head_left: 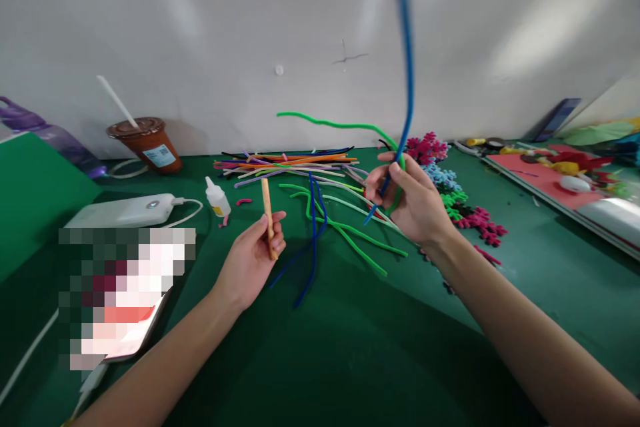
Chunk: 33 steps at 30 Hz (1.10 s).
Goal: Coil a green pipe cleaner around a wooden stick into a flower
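Note:
My left hand point(254, 255) pinches a short tan wooden stick point(267, 213) and holds it upright above the green table point(350, 347). My right hand point(410, 200) is raised to the right of it and grips two pipe cleaners. The blue pipe cleaner point(407, 67) rises from that hand past the top of the view. The green pipe cleaner point(335, 123) arcs away to the left. A pile of pipe cleaners in many colours point(295, 165) lies just behind both hands. Loose green and dark blue ones point(315, 233) lie between the hands.
A small glue bottle point(218, 197), a white power bank point(125, 211) with its cable and a phone point(125, 300) lie on the left. A brown drink cup with a straw point(148, 141) stands by the white wall. Pink, blue and green pipe-cleaner flowers point(450, 187) and a tray of craft pieces point(565, 180) sit on the right.

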Motion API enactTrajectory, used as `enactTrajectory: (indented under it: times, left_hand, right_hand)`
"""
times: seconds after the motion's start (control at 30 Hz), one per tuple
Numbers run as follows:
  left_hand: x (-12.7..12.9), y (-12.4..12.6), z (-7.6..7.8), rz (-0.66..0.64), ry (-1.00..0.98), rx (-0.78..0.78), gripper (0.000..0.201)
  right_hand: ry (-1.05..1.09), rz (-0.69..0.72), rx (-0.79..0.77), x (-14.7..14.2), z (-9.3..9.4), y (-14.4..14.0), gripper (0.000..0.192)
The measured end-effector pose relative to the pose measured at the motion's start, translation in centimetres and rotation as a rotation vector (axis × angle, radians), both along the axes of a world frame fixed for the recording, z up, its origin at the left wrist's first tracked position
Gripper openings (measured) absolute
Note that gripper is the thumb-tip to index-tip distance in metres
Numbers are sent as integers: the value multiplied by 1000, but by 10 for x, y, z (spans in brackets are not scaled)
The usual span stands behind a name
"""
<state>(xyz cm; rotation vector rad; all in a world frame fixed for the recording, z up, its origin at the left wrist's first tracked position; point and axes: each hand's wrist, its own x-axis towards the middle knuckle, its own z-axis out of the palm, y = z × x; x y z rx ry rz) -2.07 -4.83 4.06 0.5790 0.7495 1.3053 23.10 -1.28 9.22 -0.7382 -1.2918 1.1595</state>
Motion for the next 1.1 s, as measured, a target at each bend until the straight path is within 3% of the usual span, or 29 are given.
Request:
enactTrajectory:
  times: [0.27, 1.1]
  left_hand:
    - [1, 0, 0, 7, -27, -17, 18]
    - [3, -1, 2, -9, -17, -27, 23]
  right_hand:
    - [-9, 71, -73, -1, -7, -1, 17]
    - [16, 91, -119, 2, -17, 1, 18]
